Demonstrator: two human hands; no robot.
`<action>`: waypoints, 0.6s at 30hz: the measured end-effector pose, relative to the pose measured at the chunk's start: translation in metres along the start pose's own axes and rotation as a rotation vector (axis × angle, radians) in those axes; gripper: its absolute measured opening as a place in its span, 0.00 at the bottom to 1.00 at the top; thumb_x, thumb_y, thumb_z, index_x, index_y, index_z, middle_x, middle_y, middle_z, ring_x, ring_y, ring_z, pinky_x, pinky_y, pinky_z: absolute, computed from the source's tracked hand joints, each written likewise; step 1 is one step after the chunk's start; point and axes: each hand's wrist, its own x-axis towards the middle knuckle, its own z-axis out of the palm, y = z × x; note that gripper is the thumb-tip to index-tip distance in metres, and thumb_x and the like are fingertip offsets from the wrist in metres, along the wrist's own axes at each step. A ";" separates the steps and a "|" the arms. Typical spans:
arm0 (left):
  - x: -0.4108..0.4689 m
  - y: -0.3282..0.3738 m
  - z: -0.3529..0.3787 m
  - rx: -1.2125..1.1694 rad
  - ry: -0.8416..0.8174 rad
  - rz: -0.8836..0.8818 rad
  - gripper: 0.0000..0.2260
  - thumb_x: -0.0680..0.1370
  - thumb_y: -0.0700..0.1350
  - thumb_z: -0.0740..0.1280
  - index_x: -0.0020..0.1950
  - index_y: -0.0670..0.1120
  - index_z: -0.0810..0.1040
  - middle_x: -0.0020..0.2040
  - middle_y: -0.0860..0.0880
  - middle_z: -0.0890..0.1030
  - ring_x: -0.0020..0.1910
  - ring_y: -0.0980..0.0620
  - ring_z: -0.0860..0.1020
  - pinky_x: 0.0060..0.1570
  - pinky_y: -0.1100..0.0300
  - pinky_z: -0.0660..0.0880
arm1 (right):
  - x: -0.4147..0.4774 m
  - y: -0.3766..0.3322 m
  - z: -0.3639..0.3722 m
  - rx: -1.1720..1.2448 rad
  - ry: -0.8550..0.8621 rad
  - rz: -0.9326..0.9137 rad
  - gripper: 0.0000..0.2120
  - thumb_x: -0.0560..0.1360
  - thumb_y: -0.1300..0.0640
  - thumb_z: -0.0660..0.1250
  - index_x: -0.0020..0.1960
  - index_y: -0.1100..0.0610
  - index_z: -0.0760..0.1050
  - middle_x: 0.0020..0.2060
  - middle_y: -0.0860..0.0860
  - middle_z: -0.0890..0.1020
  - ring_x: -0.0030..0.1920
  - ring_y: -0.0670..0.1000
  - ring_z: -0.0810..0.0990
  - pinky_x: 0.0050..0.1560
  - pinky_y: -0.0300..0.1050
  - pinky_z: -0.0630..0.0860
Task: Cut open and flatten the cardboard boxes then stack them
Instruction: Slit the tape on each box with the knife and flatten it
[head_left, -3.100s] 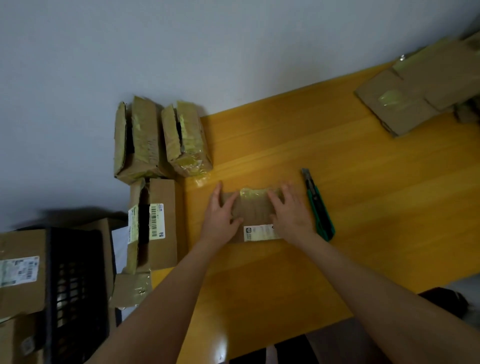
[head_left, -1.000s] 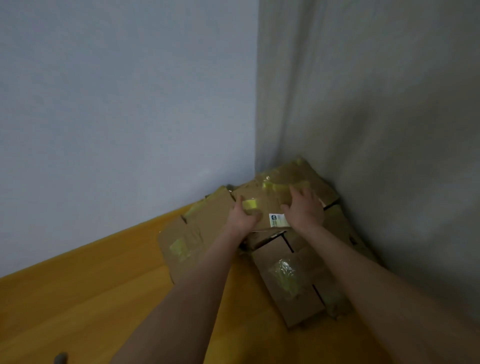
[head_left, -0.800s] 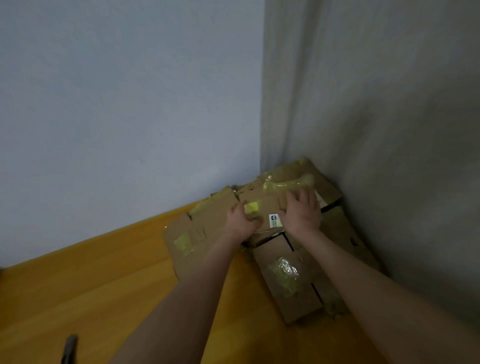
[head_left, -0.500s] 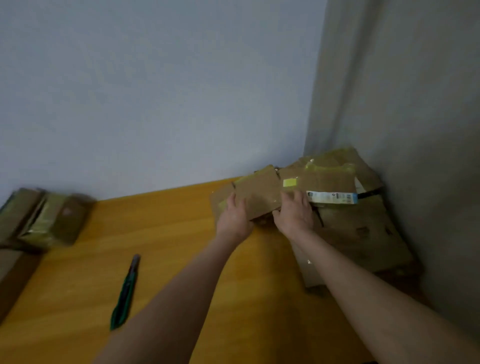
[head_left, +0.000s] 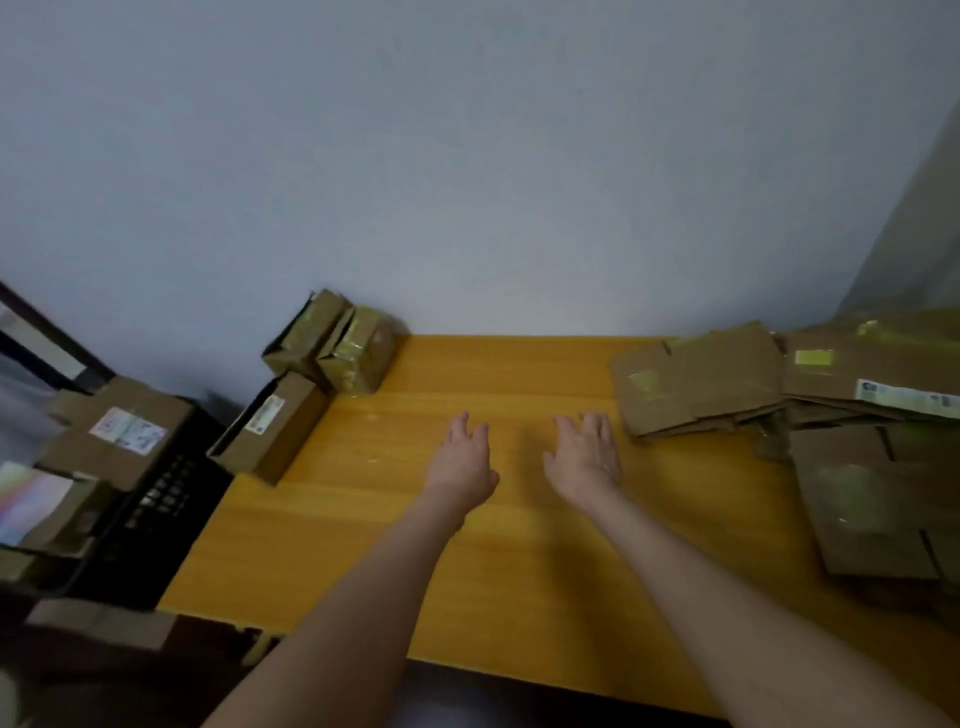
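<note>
A stack of flattened cardboard boxes (head_left: 810, 395) lies on the right end of the yellow table (head_left: 519, 545), against the corner wall; the top piece carries a white label. Two taped unopened boxes (head_left: 337, 348) sit at the table's back left, and a third box (head_left: 270, 426) with a label leans at the left edge. My left hand (head_left: 462, 457) and my right hand (head_left: 584, 454) hover over the middle of the table, fingers loosely spread, holding nothing. The cutter is out of view.
A black crate (head_left: 150, 499) stands left of the table with labelled boxes (head_left: 114, 431) on it. More cardboard (head_left: 98, 623) lies low at the left. A wall runs behind the table and a second wall (head_left: 914, 234) closes the right corner.
My hands let go of the flattened box on the right stack and drew back left to the table's middle. The view swung left, bringing the unopened boxes and crate into sight.
</note>
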 end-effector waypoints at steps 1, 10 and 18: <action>0.000 -0.020 -0.003 -0.013 0.006 -0.005 0.28 0.80 0.45 0.64 0.77 0.46 0.57 0.79 0.44 0.47 0.75 0.44 0.60 0.65 0.50 0.70 | 0.000 -0.019 0.011 0.000 -0.002 -0.008 0.23 0.80 0.51 0.60 0.73 0.51 0.62 0.74 0.55 0.57 0.76 0.57 0.50 0.74 0.52 0.57; 0.023 -0.198 -0.015 -0.045 -0.062 0.023 0.32 0.79 0.48 0.66 0.78 0.46 0.54 0.79 0.44 0.45 0.75 0.44 0.61 0.67 0.52 0.69 | -0.007 -0.179 0.103 0.010 -0.061 0.031 0.24 0.79 0.50 0.61 0.73 0.52 0.62 0.73 0.56 0.57 0.76 0.58 0.51 0.73 0.51 0.58; 0.062 -0.265 -0.023 -0.035 -0.018 0.053 0.35 0.77 0.49 0.68 0.78 0.47 0.52 0.79 0.43 0.47 0.74 0.42 0.62 0.65 0.50 0.69 | 0.023 -0.235 0.138 -0.017 -0.122 0.062 0.25 0.80 0.51 0.61 0.75 0.51 0.60 0.75 0.54 0.55 0.76 0.57 0.49 0.72 0.53 0.62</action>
